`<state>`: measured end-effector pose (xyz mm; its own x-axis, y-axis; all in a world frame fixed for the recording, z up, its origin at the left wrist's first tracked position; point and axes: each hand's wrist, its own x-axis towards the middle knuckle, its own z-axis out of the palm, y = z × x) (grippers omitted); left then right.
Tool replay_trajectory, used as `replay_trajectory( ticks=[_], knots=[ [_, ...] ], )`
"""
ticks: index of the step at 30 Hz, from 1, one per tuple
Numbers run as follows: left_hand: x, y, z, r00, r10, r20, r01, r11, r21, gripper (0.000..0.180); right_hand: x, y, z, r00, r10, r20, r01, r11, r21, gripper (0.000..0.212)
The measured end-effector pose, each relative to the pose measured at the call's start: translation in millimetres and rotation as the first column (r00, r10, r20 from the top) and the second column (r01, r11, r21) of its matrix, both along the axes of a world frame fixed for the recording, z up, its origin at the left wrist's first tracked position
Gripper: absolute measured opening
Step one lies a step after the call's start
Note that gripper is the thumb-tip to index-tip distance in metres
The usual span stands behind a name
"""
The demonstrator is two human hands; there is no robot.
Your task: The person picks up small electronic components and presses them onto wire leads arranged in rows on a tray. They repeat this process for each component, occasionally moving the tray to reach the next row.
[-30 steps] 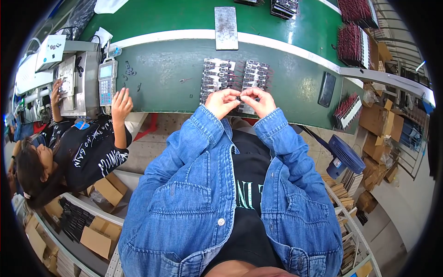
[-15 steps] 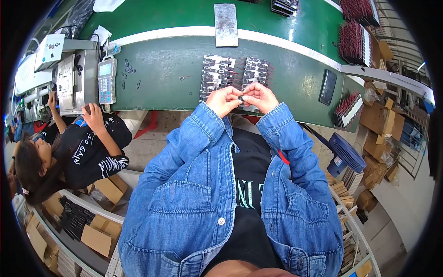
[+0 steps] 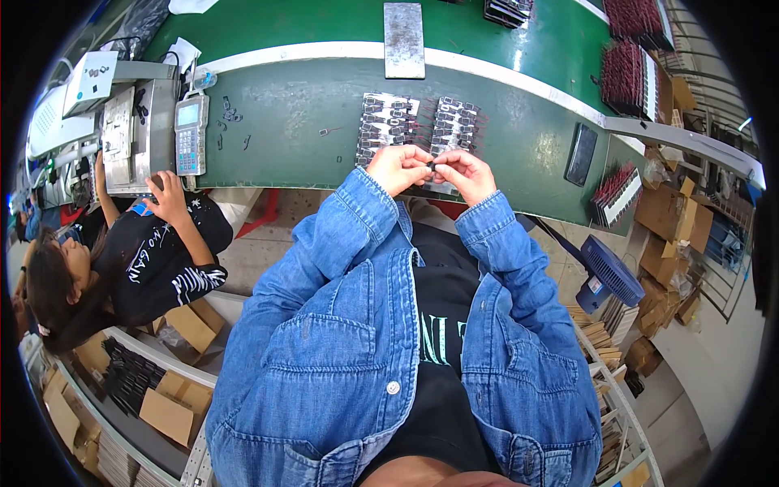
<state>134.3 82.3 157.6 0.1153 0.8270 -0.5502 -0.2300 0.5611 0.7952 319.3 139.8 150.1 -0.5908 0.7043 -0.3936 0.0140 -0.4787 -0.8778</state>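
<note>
Between my fingertips, just over the bench's near edge, is a small black part [image 3: 431, 165], too small to make out in detail. My left hand [image 3: 398, 170] is closed in a pinch on its left side. From the right, my right hand [image 3: 467, 174] pinches the same part with thumb and forefinger. Right beyond my hands lie two white strips, the left strip [image 3: 390, 122] and the right strip [image 3: 455, 123], both lined with small black pieces with thin dark red wires. My hands hide their near ends.
On the green bench [image 3: 292, 154] lie a loose wired piece [image 3: 328, 131], a metal plate [image 3: 403, 40] and a phone [image 3: 580, 154]. A keypad device [image 3: 191, 135] stands left, near a co-worker's hand [image 3: 169, 195]. Wired strips [image 3: 617, 193] and a blue fan [image 3: 608, 272] are at right.
Both hands stay pinched together, with the fingers shifted slightly around the small black part. The bench appears slightly higher and further right in view. The co-worker's raised hand has moved slightly.
</note>
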Motion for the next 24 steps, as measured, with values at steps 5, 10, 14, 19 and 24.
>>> replay_trajectory(
  ticks=[5, 10, 14, 19, 24],
  knots=[
    [0, 0, 1, 0.995, 0.036, 0.089, -0.032, 0.999, -0.041, 0.020, 1, 1, 1, 1.000, 0.011, -0.016, -0.012, 0.999, -0.039, 0.015],
    [1, 1, 3, 0.999, 0.029, 0.028, -0.028, 0.999, -0.021, 0.016, 2, 2, -7, 1.000, 0.023, 0.001, -0.022, 0.999, -0.031, 0.022],
    [1, -1, -1, 0.999, 0.041, 0.009, -0.042, 0.998, 0.037, 0.013, -1, 1, -5, 0.998, 0.028, 0.047, -0.031, 0.998, 0.063, 0.027],
    [6, -4, 0, 0.985, 0.169, 0.014, -0.170, 0.984, 0.052, 0.012, -11, 1, 18, 0.998, -0.043, 0.055, 0.043, 0.999, 0.014, 0.021],
    [20, -12, 3, 0.971, 0.201, -0.130, -0.185, 0.974, 0.128, 0.014, -6, -18, 14, 0.965, -0.096, 0.243, 0.039, 0.972, 0.230, 0.014]
  ],
)
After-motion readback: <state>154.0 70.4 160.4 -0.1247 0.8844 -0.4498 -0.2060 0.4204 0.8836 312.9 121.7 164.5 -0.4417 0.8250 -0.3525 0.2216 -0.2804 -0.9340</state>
